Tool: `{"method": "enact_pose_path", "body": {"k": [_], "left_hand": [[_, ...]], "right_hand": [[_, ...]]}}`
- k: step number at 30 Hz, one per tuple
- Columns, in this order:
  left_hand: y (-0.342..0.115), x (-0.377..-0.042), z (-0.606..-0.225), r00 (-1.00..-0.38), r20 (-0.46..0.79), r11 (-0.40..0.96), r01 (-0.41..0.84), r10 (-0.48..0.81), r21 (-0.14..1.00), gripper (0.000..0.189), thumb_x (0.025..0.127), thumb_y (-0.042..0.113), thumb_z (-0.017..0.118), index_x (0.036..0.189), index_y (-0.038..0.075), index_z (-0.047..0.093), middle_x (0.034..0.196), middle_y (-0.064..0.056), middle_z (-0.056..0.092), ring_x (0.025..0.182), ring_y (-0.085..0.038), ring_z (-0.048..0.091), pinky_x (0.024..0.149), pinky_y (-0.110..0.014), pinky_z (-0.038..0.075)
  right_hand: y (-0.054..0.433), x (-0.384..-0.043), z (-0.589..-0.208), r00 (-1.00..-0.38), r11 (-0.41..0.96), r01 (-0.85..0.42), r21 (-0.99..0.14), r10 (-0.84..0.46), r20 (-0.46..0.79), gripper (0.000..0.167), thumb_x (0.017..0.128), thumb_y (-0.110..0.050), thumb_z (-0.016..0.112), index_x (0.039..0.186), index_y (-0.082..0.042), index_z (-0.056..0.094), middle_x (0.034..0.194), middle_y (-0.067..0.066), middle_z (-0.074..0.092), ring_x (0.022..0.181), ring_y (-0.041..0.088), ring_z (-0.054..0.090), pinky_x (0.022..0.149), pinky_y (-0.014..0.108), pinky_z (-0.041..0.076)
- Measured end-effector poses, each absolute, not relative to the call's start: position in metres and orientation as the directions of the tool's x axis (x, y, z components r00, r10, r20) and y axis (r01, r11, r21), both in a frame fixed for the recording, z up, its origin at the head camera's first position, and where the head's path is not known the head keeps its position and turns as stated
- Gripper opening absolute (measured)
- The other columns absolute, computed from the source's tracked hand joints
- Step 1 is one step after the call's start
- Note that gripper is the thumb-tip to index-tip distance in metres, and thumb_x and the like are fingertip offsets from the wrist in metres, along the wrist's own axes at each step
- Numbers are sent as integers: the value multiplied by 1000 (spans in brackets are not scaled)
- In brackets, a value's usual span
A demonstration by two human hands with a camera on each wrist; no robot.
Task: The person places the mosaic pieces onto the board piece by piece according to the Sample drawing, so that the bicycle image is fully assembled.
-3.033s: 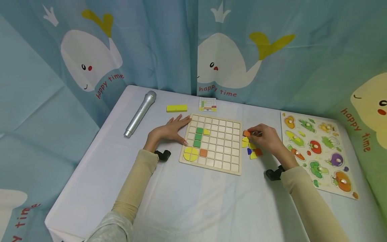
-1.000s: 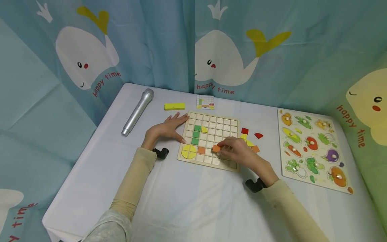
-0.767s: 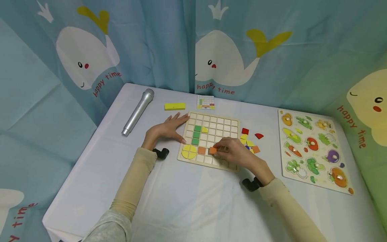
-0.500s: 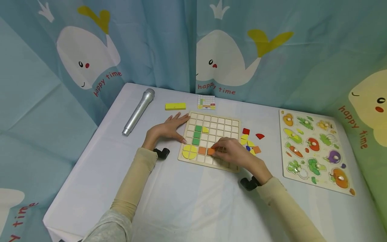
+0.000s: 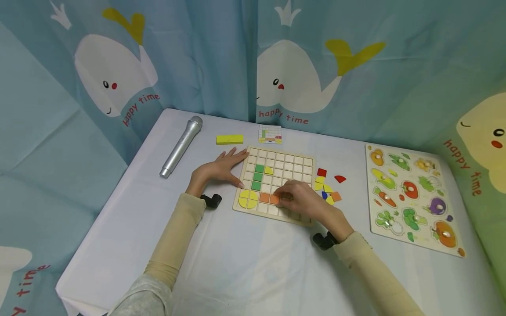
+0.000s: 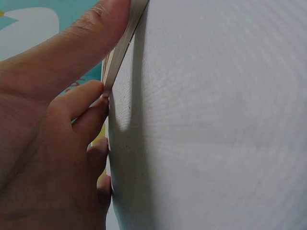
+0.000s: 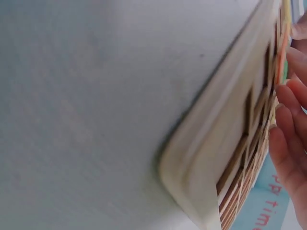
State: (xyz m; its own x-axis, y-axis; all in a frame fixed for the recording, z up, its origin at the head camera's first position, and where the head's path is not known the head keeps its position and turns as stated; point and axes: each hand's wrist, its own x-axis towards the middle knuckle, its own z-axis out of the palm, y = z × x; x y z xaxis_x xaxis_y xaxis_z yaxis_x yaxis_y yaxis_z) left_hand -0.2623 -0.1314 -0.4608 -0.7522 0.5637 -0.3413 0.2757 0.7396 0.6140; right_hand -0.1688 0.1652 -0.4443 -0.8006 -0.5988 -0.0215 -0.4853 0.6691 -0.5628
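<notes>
My left hand (image 5: 222,170) rests with spread fingers at the left edge of the wooden grid board (image 5: 293,157); in the left wrist view the thumb (image 6: 91,38) lies along the board's side. The fingertips of my right hand (image 5: 302,201) pinch an orange square tile (image 5: 274,199), which sits in a cell right beside another orange square tile (image 5: 264,198). Green squares (image 5: 257,176) form a column on the board, with a yellow quarter-circle (image 5: 269,170) to their right. Yellow quarter pieces make a circle (image 5: 247,199) in the lower left corner. In the right wrist view the fingers (image 7: 288,139) hover over or touch the grid.
Right of the board lie a red square (image 5: 322,172), a red quarter-circle (image 5: 340,179), an orange square (image 5: 336,196), and blue and yellow pieces. A pattern card (image 5: 270,134), yellow block (image 5: 229,139) and silver microphone (image 5: 181,147) are behind. A vegetable puzzle (image 5: 415,199) lies far right.
My right hand has carried an orange tile from the loose pieces leftward onto the board, and it now lies flat beside the first orange tile. My left hand has stayed at the board's edge.
</notes>
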Motion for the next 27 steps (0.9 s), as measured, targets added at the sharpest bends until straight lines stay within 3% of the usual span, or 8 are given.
{"method": "enact_pose_path", "body": {"k": [10, 17, 27], "left_hand": [[-131, -263, -460, -752, -344, 742, 275, 563, 611, 115, 80, 38, 88, 167, 20, 15, 175, 4, 6, 161, -23, -11, 130, -45, -10], [-130, -262, -459, -752, -345, 743, 276, 562, 610, 116, 79, 37, 89, 167, 18, 15, 175, 3, 7, 161, -24, -11, 130, -45, -10], [-130, -261, -460, -753, -342, 743, 278, 562, 609, 116, 80, 38, 89, 167, 20, 15, 175, 4, 7, 161, -22, -10, 130, -44, -10]], "right_hand": [[187, -162, -445, -872, 664, -426, -614, -483, 82, 19, 87, -5, 80, 106, -3, 78, 99, 7, 77, 85, 19, 67, 75, 34, 60], [207, -157, -446, -911, 688, -393, -611, -380, 158, 15, 88, -3, 79, 103, -3, 78, 96, 8, 75, 83, 22, 66, 73, 39, 58], [235, -154, -443, -960, 738, -279, -615, -242, 145, 16, 88, -4, 79, 104, -4, 78, 100, 12, 75, 80, 23, 64, 66, 24, 51]]}}
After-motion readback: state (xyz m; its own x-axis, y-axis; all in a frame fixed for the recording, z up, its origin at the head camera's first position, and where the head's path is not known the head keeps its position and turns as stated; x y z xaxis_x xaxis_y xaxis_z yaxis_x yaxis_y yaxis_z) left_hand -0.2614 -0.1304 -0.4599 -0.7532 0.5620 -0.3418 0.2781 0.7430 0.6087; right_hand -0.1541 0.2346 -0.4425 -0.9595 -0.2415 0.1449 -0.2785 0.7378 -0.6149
